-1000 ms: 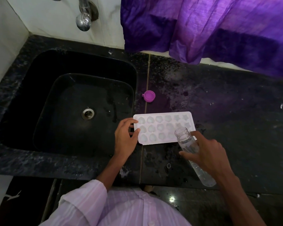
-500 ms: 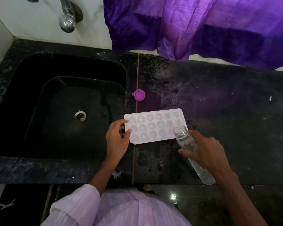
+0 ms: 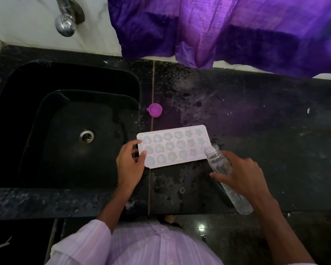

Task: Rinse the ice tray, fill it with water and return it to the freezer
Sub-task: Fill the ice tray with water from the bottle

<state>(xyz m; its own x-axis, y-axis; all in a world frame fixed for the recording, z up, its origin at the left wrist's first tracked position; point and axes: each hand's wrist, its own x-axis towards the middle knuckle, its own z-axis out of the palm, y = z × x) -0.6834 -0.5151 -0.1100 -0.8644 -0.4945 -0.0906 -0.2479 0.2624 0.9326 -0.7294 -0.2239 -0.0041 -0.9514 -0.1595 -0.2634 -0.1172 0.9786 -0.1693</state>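
I have the ice tray [image 3: 173, 145] lying flat on the dark bench [image 3: 256, 131], just right of the sink [image 3: 65, 131], its near-left corner close to the seam in the stone. My left hand [image 3: 129, 165] pinches the tray's left end, thumb on the rim and fingers curled at the edge, steadying it. My right hand [image 3: 243, 175] is wrapped around a clear bottle [image 3: 223, 173], uncapped, tilted with its mouth at the tray's near-right corner; there is water inside it. The purple cap [image 3: 155, 110] sits on the bench beyond the tray, apart from it. I judge this to be the filling step: several moulds look glossy, as if already wet or filled, though I cannot tell how many. Next I would tip the bottle gently over the right-hand moulds, keeping the stream thin so it does not overrun the rim, and hold the tray level with my left.
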